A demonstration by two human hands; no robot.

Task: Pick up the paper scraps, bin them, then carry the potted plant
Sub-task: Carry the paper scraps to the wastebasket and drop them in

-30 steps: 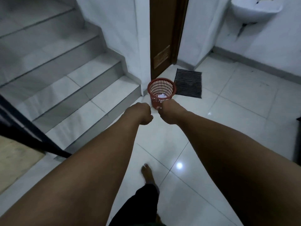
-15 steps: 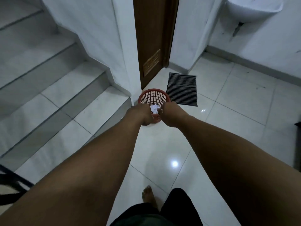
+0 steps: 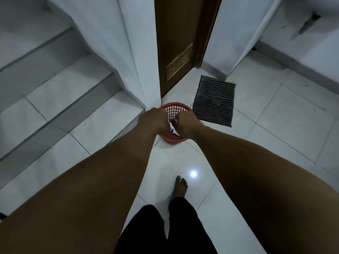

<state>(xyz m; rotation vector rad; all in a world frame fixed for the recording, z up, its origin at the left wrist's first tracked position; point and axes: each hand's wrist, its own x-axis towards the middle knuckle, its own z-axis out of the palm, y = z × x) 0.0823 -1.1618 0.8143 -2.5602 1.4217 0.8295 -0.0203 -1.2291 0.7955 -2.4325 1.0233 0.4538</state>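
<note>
Red mesh wastebasket (image 3: 177, 110) sits on floor tiles (image 3: 256, 143) by wall corner, next to striped mat (image 3: 214, 101). Left hand (image 3: 153, 121) & right hand (image 3: 187, 123) over it, fingers curled; white paper scraps (image 3: 172, 127) betw. them. Who grips: can't tell.

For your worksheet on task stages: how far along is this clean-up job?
Done: the scraps look gathered. In hand: the left hand and right hand hold white paper scraps over the round red plastic mesh basket, not yet released. Left: dropping them, then carrying the potted plant, which is out of view.
</note>
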